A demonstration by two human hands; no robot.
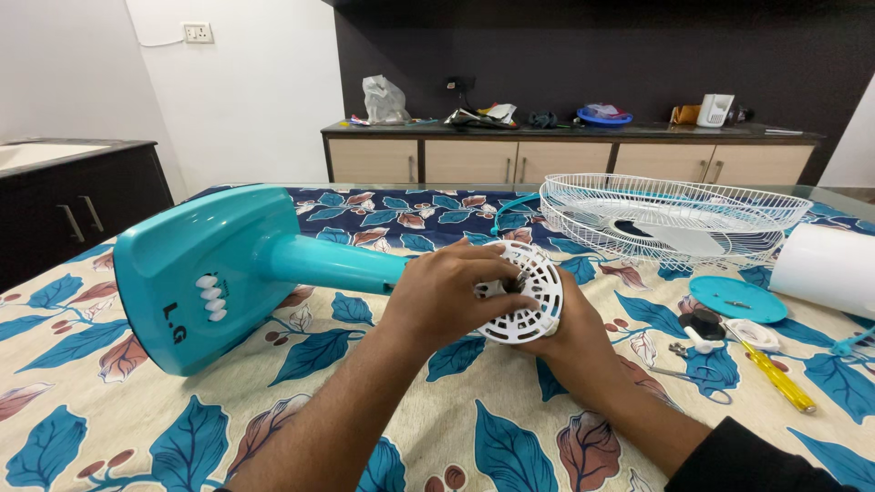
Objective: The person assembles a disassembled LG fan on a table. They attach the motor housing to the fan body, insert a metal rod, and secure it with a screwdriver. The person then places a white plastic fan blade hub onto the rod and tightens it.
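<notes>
A teal table fan lies on its side on the leaf-patterned cloth, its square base [205, 273] at the left and its neck [333, 264] pointing right. At the end of the neck sits a round white vented motor cover [529, 296]. My left hand [442, 296] is wrapped over the cover from the left, fingers curled on its face. My right hand [574, 333] cups it from the right and underneath. Both hands grip the same cover.
A white wire fan guard [670, 219] with a blade inside lies at the back right. Next to it are a white cylinder [825, 269], a teal disc [736, 299], small knobs [706, 330] and a yellow-handled screwdriver [779, 381]. A cluttered wooden cabinet [565, 159] stands behind.
</notes>
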